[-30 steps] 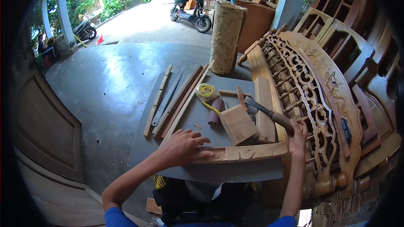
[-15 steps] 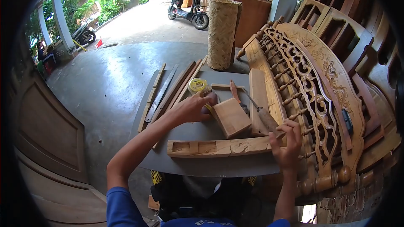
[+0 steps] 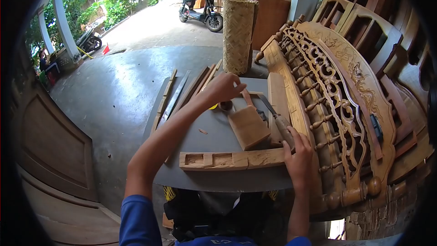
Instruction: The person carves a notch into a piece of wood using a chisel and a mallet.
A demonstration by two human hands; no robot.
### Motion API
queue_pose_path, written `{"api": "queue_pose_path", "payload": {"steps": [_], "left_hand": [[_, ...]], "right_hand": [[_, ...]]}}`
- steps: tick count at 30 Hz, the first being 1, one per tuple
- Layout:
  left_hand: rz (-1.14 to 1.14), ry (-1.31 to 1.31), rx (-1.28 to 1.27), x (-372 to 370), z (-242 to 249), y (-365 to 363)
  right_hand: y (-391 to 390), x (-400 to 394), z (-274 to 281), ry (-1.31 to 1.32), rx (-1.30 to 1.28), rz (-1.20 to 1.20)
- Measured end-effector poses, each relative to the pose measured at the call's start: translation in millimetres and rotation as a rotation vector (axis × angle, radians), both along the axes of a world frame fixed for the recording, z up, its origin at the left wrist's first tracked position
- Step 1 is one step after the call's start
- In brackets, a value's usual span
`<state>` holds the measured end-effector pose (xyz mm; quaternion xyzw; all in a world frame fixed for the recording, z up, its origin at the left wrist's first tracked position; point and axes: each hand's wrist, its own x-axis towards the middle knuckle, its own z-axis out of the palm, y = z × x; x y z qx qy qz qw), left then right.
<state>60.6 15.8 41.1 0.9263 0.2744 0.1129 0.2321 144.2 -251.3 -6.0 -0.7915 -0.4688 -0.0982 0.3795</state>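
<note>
My left hand (image 3: 224,87) is raised over the far part of the grey table (image 3: 205,180), fingers bent, near the reddish-brown handle (image 3: 247,97) of a tool; whether it holds anything is hidden. My right hand (image 3: 298,152) is at the wooden handle (image 3: 283,129) of a long tool, beside the right end of a notched wooden beam (image 3: 218,159). Its fingers curl around the handle's lower end. A square wooden block (image 3: 248,127) stands between the hands. A small wood chip (image 3: 203,131) lies left of it.
A handsaw (image 3: 176,94) and wood strips (image 3: 166,95) lie on the left. Behind the table stands a woven roll (image 3: 238,36). Carved wooden panels (image 3: 337,91) lean at the right. A scooter (image 3: 200,11) is parked beyond.
My left hand has moved up and away from the table, off the yellow-rimmed item. My right hand has shifted slightly left. A wood chip now shows on the table.
</note>
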Motion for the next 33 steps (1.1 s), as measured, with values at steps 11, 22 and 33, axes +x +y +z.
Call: {"api": "queue_pose_path", "payload": {"steps": [11, 22, 33], "left_hand": [[0.06, -0.293, -0.448, 56.4, -48.5, 12.7], [-0.404, -0.434, 0.067, -69.5, 58.3, -68.6], [-0.243, -0.143, 0.367, -165.6, -29.3, -101.5]], "right_hand": [[19.0, 29.2, -14.5, 0.004, 0.126, 0.023], [38.1, -1.4, 34.4, -0.397, 0.031, 0.122], [52.5, -50.5, 56.3, 0.465, 0.043, 0.663]]}}
